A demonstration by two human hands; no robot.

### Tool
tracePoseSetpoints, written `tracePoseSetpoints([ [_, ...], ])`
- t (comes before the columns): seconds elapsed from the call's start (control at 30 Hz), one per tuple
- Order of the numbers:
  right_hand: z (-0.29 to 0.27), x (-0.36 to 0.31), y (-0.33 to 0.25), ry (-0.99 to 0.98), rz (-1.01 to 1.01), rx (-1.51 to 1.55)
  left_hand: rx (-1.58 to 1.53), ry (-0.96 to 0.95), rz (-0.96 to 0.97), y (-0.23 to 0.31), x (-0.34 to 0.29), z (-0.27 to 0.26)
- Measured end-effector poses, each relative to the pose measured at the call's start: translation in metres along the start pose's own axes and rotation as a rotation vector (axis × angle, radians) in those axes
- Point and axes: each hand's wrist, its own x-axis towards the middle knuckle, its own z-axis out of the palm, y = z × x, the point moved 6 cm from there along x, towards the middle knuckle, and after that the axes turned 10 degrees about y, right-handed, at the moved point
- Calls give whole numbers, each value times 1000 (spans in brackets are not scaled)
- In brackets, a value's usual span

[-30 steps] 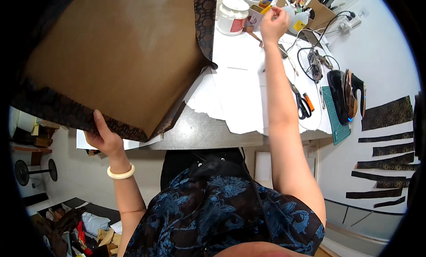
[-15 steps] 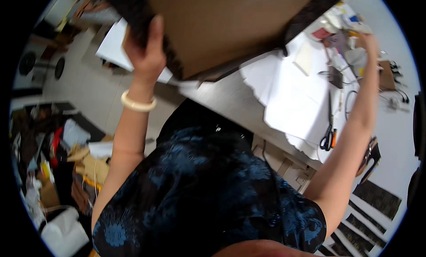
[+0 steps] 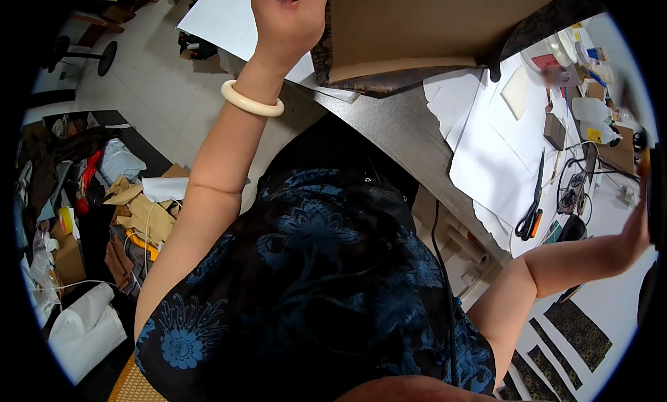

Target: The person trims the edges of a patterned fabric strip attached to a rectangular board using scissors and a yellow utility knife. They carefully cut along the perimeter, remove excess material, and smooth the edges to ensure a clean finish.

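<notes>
My left hand [image 3: 288, 23], a cream bangle [image 3: 251, 102] at its wrist, is closed on the left edge of a large brown panel [image 3: 424, 27]. Dark patterned fabric borders the panel, with a loose flap hanging at its near right corner. The upper picture edge cuts off the panel's far part and some of the fingers. Out at the right rim is my right hand [image 3: 633, 228], raised over the table's right side. Its fingers run into the dark rim, so what they hold, if anything, is hidden.
White paper sheets [image 3: 493, 152] cover part of the grey metal table [image 3: 389, 128]. Black-handled scissors [image 3: 532, 211], cables, a power strip [image 3: 575, 187] and a clear bottle [image 3: 594, 117] lie to the right. Dark patterned fabric strips [image 3: 577, 332] lie near right. Scraps [image 3: 149, 218] pile up at left.
My right hand has left the containers at the table's far right and come nearer and outward to the rim. My left hand and the panel appear further up and right in view.
</notes>
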Motion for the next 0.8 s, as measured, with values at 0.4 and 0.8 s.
tracePoseSetpoints([
  [0.4, 228, -133, -127, -466, -158, -308, -67, 6, -122, -19, 6, 0],
  [0.8, 261, -162, -140, -484, -46, -398, -130, 12, -20, -24, 7, 2],
])
